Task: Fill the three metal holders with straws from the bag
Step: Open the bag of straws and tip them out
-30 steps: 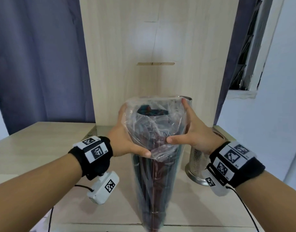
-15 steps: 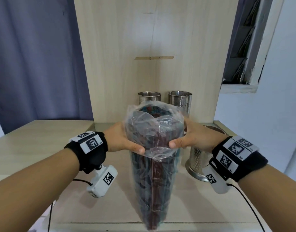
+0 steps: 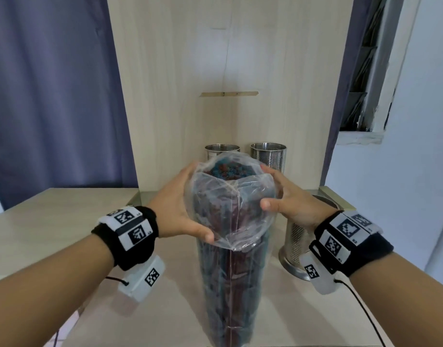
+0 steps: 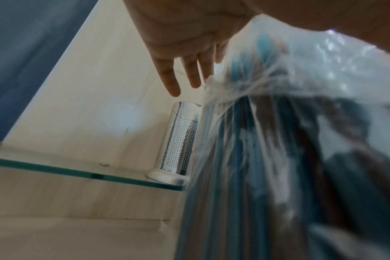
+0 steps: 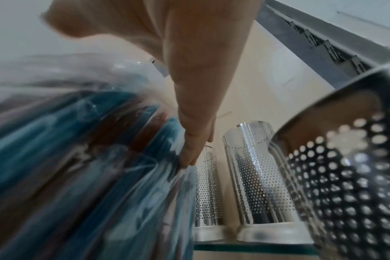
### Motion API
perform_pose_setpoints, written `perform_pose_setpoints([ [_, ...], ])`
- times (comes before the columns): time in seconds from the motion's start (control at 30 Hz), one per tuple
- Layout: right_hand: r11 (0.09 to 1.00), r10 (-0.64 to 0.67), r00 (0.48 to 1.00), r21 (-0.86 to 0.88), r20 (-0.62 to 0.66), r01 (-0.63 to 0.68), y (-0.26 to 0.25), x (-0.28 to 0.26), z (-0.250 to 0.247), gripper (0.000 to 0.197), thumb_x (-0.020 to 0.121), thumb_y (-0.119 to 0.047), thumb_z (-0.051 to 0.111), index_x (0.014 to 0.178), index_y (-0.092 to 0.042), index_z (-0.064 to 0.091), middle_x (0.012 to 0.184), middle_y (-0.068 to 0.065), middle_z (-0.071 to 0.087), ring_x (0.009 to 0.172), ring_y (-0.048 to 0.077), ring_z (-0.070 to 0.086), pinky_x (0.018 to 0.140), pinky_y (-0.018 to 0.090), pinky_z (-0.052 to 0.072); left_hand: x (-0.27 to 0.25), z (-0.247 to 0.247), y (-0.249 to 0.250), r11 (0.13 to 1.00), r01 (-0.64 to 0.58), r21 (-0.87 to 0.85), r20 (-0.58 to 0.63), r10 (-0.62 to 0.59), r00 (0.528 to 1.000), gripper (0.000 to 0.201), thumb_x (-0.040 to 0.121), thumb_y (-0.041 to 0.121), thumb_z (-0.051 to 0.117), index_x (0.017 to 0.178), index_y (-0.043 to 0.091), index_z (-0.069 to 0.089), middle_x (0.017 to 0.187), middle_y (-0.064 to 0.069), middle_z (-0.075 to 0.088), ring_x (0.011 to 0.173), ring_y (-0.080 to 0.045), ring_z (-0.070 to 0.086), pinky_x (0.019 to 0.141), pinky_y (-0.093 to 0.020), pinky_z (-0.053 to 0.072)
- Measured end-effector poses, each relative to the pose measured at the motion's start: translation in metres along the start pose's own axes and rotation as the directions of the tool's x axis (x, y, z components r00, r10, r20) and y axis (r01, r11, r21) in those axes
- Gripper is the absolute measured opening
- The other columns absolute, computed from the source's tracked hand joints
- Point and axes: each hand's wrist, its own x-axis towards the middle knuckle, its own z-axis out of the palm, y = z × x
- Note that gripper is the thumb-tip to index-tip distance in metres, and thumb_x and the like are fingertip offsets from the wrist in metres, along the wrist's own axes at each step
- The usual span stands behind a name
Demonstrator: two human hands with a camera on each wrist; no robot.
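A clear plastic bag packed with dark red and blue straws stands upright at the table's front middle. My left hand and right hand grip its folded-down top from either side, thumbs in front and fingers behind. Straw tips show in the open mouth. Two perforated metal holders stand at the back against the wood panel. A third holder sits near right, partly hidden by my right wrist. The left wrist view shows my left hand against the bag. In the right wrist view my right hand presses its plastic.
A wooden back panel rises behind the holders, which stand on a raised glass-edged step. A purple curtain hangs at left, a window frame at right. The table's front edge lies just below the bag's foot.
Both hands have pushed the bag's plastic top downward, so the mouth sits lower and the straw tips now show. The two back holders have come into view behind it.
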Motion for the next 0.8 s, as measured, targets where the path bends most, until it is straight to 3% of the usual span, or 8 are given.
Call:
perform_pose_setpoints([
  [0.1,0.986,0.067,0.997,0.152,-0.024,-0.062,0.005,0.012,0.003,0.113,0.054,-0.092,0.059,0.149,-0.035,0.035,0.142,-0.002,0.056,0.129,0.024,0.055,0.109,0.058,0.038,0.017,-0.002,-0.002,0.945,0.072,-0.319,0.008,-0.073,0.997,0.115,0.039,0.072,0.082,0.137,0.029,0.042,0.127,0.02,0.059,0.123,-0.007,0.055,0.101,-0.027,0.046],
  [0.2,0.979,0.108,0.978,0.192,-0.181,-0.072,0.005,0.023,0.003,0.081,0.077,-0.088,0.034,0.133,-0.034,0.057,0.127,-0.003,0.068,0.12,0.022,0.062,0.112,0.055,0.035,0.033,-0.005,0.011,0.784,0.214,-0.583,-0.014,-0.273,0.962,0.081,0.054,0.092,0.048,0.109,0.033,0.057,0.117,0.007,0.066,0.104,-0.013,0.064,0.088,-0.032,0.053],
  [0.3,0.994,0.093,0.944,0.08,-0.315,-0.071,-0.005,0.032,0.004,0.042,0.093,-0.054,0.055,0.11,-0.021,0.073,0.107,0.006,0.076,0.101,0.028,0.072,0.101,0.051,0.05,0.055,-0.016,0.015,0.776,0.396,-0.492,-0.037,-0.473,0.88,0.038,0.091,0.06,0.046,0.106,0.029,0.061,0.106,0.001,0.062,0.094,-0.018,0.061,0.091,-0.038,0.05],
  [0.37,0.994,0.106,0.926,0.014,-0.362,-0.108,-0.014,0.037,0.003,0.03,0.084,-0.037,0.073,0.102,-0.013,0.075,0.098,0.009,0.077,0.089,0.029,0.074,0.087,0.046,0.059,0.064,-0.023,0.014,0.793,0.419,-0.441,-0.047,-0.487,0.872,0.029,0.087,0.051,0.059,0.095,0.024,0.064,0.086,0.003,0.061,0.073,-0.015,0.06,0.072,-0.03,0.05],
  [0.43,0.985,0.102,0.916,-0.09,-0.387,-0.148,-0.019,0.042,0.0,0.028,0.076,-0.031,0.082,0.096,-0.012,0.074,0.093,0.006,0.077,0.079,0.023,0.075,0.07,0.034,0.061,0.07,-0.029,0.013,0.851,0.417,-0.321,-0.036,-0.451,0.892,0.031,0.074,0.052,0.072,0.087,0.024,0.069,0.081,0.005,0.067,0.069,-0.011,0.063,0.056,-0.021,0.05],
  [0.5,0.954,0.055,0.916,-0.251,-0.398,-0.167,-0.023,0.047,-0.003,0.021,0.076,-0.029,0.082,0.088,-0.014,0.074,0.088,0.001,0.075,0.076,0.018,0.073,0.064,0.027,0.058,0.074,-0.032,0.014,0.899,0.403,-0.171,-0.018,-0.412,0.911,0.024,0.071,0.047,0.078,0.082,0.026,0.073,0.082,0.007,0.071,0.074,-0.008,0.064,0.051,-0.014,0.047],
  [0.6,0.858,-0.071,0.905,-0.489,-0.419,-0.159,-0.022,0.056,-0.006,0.016,0.085,-0.026,0.074,0.074,-0.017,0.07,0.077,-0.004,0.07,0.073,0.01,0.064,0.066,0.021,0.05,0.083,-0.031,0.016,0.926,0.374,0.053,-0.073,-0.37,0.926,0.019,0.079,0.042,0.076,0.071,0.025,0.07,0.074,0.009,0.068,0.072,-0.01,0.062,0.06,-0.02,0.045],
  [0.8,0.931,-0.114,0.88,-0.358,-0.461,-0.066,-0.006,0.067,-0.001,0.034,0.098,-0.027,0.057,0.073,-0.006,0.066,0.061,0.002,0.055,0.052,0.01,0.043,0.052,0.025,0.04,0.094,-0.02,0.013,0.934,0.357,0.023,-0.114,-0.352,0.929,0.029,0.097,0.028,0.052,0.071,0.016,0.053,0.077,-0.005,0.054,0.071,-0.021,0.047,0.071,-0.03,0.037],
])
